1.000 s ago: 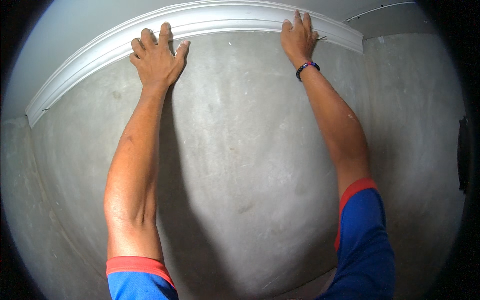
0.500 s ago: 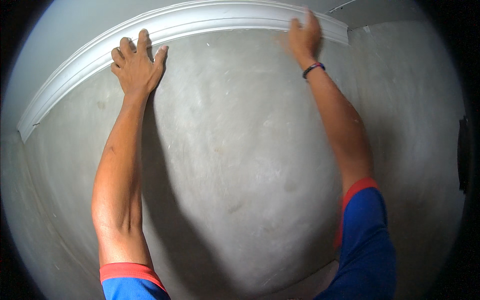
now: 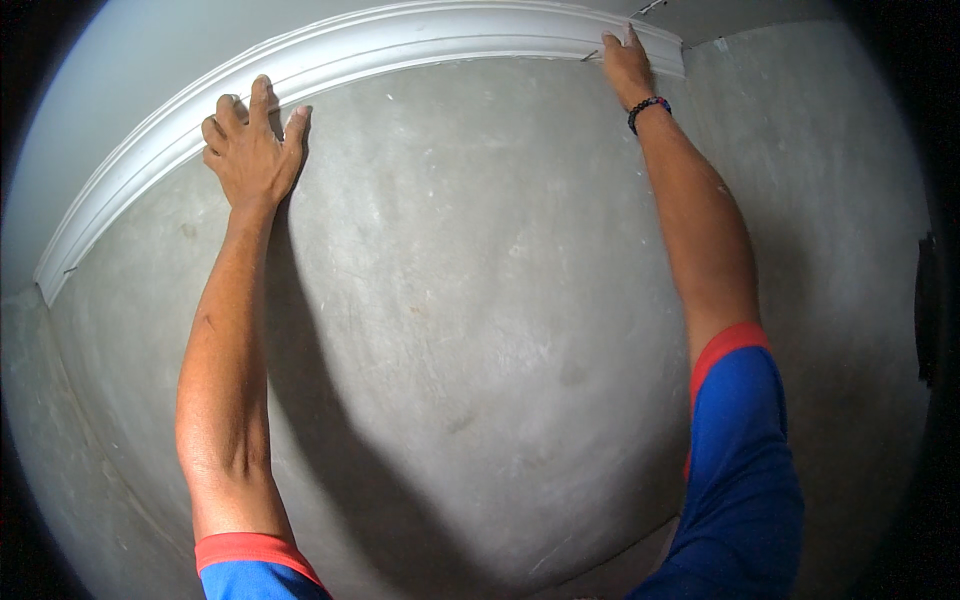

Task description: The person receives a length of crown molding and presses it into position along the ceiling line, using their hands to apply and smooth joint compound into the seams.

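A bare grey plaster wall (image 3: pixel 480 300) meets the ceiling under a long white cornice moulding (image 3: pixel 400 45), likely stiff, light and brittle, best supported along its lower edge. The left hand (image 3: pixel 250 150) presses flat with fingers spread against it; the right hand (image 3: pixel 625 65) rests open near its end.

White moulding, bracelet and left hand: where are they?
white moulding (image 3: pixel 420 35), head view, on its middle stretch.
bracelet (image 3: pixel 647 108), head view, on the beads at the right wrist.
left hand (image 3: pixel 250 150), head view, on its back.

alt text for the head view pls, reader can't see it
Two bare hands press a white cornice moulding against the top of a grey plaster wall: left hand spread flat, right hand near the moulding's end.
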The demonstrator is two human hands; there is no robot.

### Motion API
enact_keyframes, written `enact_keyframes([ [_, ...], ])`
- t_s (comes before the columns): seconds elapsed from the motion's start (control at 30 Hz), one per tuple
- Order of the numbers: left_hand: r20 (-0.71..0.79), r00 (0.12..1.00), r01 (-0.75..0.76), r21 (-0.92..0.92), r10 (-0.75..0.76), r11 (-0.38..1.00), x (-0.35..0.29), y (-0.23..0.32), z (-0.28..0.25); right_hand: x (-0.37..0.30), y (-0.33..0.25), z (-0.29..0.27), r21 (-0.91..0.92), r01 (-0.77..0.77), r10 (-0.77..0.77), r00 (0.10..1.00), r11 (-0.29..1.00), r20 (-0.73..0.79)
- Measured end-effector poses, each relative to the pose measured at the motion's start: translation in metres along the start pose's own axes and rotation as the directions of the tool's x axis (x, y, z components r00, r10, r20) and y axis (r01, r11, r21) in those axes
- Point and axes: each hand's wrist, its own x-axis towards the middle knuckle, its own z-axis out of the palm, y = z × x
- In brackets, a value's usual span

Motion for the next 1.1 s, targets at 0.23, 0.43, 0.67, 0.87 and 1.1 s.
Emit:
enact_keyframes([
  [0.23, -0.04, 0.999, -0.007, -0.008, 0.007, 1.0, 0.002, 0.001, 0.006, 0.018, 0.012, 0.003, -0.116, 0.014, -0.022, 0.998, 0.993, -0.066],
  [0.43, -0.037, 0.999, -0.018, -0.009, 0.017, 1.0, 0.003, -0.002, 0.01, 0.013, 0.015, 0.005, -0.149, 0.036, -0.046, 0.997, 0.988, -0.06],
  [0.67, -0.018, 1.0, 0.002, -0.023, -0.002, 1.0, 0.004, -0.001, 0.013, 0.05, 0.078, -0.019, -0.171, -0.123, 0.099, 0.985, 0.977, -0.143],
  [0.87, -0.042, 0.999, 0.004, -0.002, -0.005, 1.0, 0.003, 0.002, 0.015, 0.082, 0.095, -0.026, -0.158, -0.038, 0.031, 0.999, 0.987, -0.041],
  [1.1, -0.046, 0.999, -0.016, -0.023, 0.015, 1.0, 0.001, -0.005, 0.016, 0.068, 0.085, -0.031, 0.07, -0.125, 0.115, 0.984, 0.99, 0.134],
])
